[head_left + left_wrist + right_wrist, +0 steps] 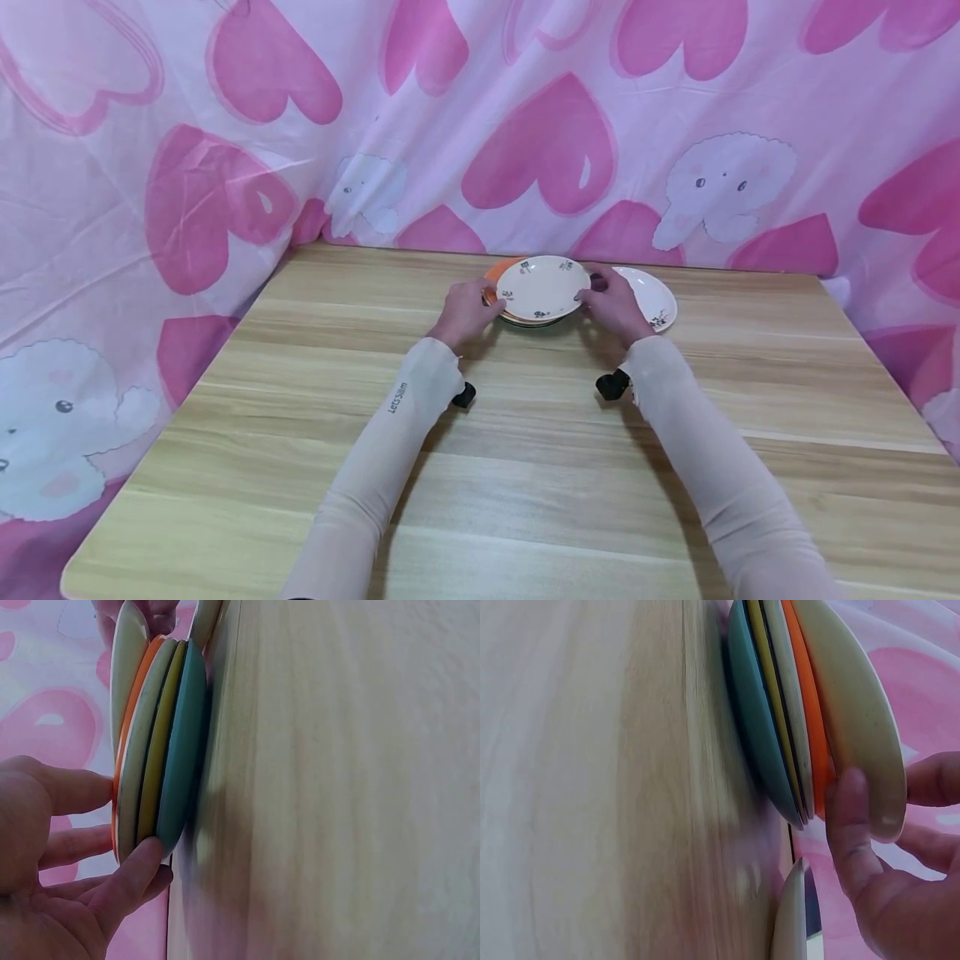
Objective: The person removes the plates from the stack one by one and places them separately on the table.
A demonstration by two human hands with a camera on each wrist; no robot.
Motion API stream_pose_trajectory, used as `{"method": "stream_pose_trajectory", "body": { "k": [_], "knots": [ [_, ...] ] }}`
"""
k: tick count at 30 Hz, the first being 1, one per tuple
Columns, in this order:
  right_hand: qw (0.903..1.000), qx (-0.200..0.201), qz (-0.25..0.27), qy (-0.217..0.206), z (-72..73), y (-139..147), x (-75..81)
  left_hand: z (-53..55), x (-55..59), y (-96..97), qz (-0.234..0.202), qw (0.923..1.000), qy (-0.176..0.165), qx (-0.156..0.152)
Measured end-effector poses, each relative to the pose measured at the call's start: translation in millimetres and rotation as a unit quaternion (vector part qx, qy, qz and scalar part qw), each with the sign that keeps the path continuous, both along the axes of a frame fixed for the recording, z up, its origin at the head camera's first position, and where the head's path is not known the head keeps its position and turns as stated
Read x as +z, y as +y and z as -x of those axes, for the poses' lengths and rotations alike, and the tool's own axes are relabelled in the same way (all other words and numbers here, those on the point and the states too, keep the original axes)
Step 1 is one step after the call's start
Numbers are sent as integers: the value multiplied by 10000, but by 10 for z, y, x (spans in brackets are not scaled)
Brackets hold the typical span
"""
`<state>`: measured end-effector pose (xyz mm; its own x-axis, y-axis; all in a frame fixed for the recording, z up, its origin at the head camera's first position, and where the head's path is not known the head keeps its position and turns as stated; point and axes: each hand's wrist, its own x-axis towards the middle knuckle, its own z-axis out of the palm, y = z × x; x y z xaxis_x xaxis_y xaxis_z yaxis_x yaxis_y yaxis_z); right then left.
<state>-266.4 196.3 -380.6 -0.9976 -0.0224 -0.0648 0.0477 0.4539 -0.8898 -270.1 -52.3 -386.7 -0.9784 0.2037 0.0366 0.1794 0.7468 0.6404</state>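
Observation:
A white plate (543, 287) with small dark motifs sits tilted over a stack, its right side raised. My right hand (611, 304) pinches that plate's right rim, thumb (849, 802) underneath and fingers over the top. Below it come an orange plate (810, 697), a cream plate (141, 750), a yellow plate (159, 742) and a teal plate (184, 750) on the table. At the stack's left edge, my left hand (467, 310) holds the rims, with the thumb at the lower plates and a finger touching the orange rim.
Another white plate (651, 293) with a dark motif lies right of the stack, partly behind my right hand. The wooden table (525, 483) ends at a pink heart-patterned curtain (540, 150) behind the plates. Black wrist straps (613, 385) hang beneath the sleeves.

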Motion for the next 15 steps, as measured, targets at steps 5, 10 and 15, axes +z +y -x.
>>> {"method": "stream_pose_trajectory", "body": {
  "k": [5,10,15],
  "knots": [
    [9999,72,-152,-12,0,-18,28,-4,-1,-8,116,9999,63,-56],
    [9998,63,-129,-102,-3,-10,38,-12,4,-1,144,9998,80,-62],
    [9998,19,-7,-176,-4,-11,14,-20,-2,-5,111,9999,102,-44]
  ]
}}
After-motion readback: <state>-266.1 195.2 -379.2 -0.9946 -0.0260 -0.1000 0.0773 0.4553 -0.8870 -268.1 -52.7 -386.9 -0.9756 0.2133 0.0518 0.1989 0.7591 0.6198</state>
